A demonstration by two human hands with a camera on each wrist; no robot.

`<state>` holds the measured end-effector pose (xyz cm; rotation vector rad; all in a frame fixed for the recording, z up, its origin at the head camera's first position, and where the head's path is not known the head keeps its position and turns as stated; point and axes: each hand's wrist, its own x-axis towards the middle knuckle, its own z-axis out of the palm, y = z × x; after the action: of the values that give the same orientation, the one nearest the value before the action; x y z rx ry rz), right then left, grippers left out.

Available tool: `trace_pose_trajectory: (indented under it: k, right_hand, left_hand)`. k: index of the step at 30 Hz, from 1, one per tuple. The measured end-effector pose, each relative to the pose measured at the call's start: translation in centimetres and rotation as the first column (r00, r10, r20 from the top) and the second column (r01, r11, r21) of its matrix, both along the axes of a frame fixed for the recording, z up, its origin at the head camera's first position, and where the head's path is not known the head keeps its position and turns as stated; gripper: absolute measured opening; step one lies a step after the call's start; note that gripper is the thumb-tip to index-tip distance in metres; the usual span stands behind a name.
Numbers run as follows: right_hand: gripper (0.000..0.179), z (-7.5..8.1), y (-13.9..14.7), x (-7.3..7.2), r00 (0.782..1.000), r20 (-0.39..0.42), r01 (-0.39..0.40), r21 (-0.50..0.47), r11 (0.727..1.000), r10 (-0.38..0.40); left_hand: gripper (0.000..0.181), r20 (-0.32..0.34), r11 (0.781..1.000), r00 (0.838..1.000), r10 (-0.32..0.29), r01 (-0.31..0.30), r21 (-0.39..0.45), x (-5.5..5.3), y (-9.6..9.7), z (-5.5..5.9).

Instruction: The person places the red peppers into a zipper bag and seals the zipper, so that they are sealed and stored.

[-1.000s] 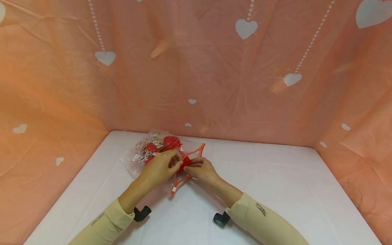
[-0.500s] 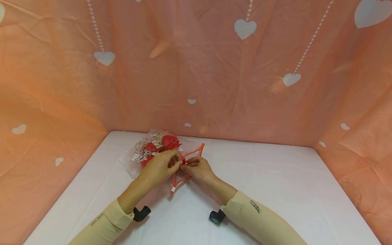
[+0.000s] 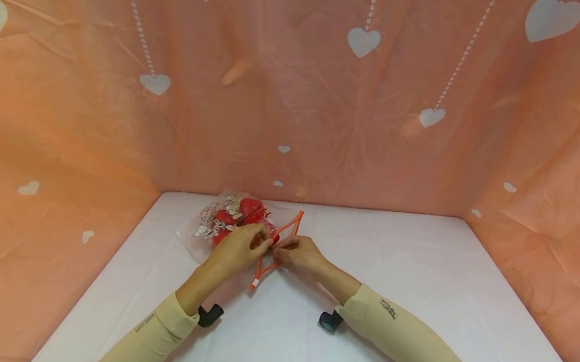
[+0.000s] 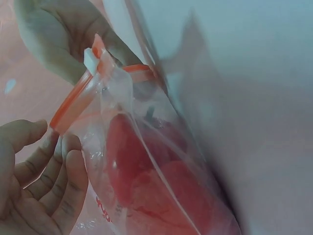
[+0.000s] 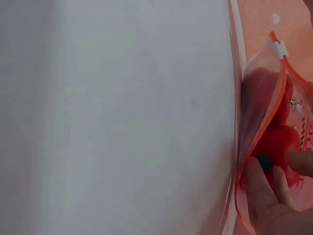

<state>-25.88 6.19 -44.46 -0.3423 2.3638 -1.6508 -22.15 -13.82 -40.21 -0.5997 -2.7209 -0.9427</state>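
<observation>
A clear slider zip bag [image 3: 201, 242] with an orange zip [image 4: 71, 105] and printed pictures lies at the table's far left, holding several red bell peppers [image 4: 132, 161]. My left hand [image 3: 241, 247] pinches the bag's orange rim between thumb and fingers. At the gaping mouth is my right hand [image 3: 302, 254]. In the right wrist view its fingertips [image 5: 254, 169] lie over a red pepper [image 5: 274, 139] with a dark green stem [image 5: 264, 162], thumb and fingers apart. A white slider [image 4: 90, 61] sits at one end of the zip.
White table [image 3: 387, 297] with its back edge close behind the bag. Orange curtains [image 3: 324, 105] printed with white hearts stand behind and at both sides. Black wrist mounts [image 3: 210, 315] hang below both wrists.
My right hand has pushed a red pepper leftward into the bag's mouth, then drawn back slightly to the right. The left hand keeps its place on the rim.
</observation>
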Motion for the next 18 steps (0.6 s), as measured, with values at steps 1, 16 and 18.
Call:
trace_pose_trajectory:
  k: [1,16,18]
  right_hand:
    - [0.017,0.1,0.2,0.1,1.0,-0.008,-0.003,0.001,1.0,0.003]
    - [0.017,0.4,1.7,3.1,0.988,0.082,-0.117,-0.166,0.979,0.132]
    - [0.016,0.3,1.8,3.4,0.987,0.093,-0.114,-0.172,0.979,0.131]
  left_hand:
    - [0.01,-0.001,1.0,1.0,0.0,0.0,-0.005,0.0,0.0,0.0]
    - [0.007,0.008,1.0,1.0,0.017,-0.017,-0.024,0.8,-0.5,0.1]
    - [0.008,0.009,0.999,1.0,0.018,-0.018,-0.032,0.9,-0.5,0.1]
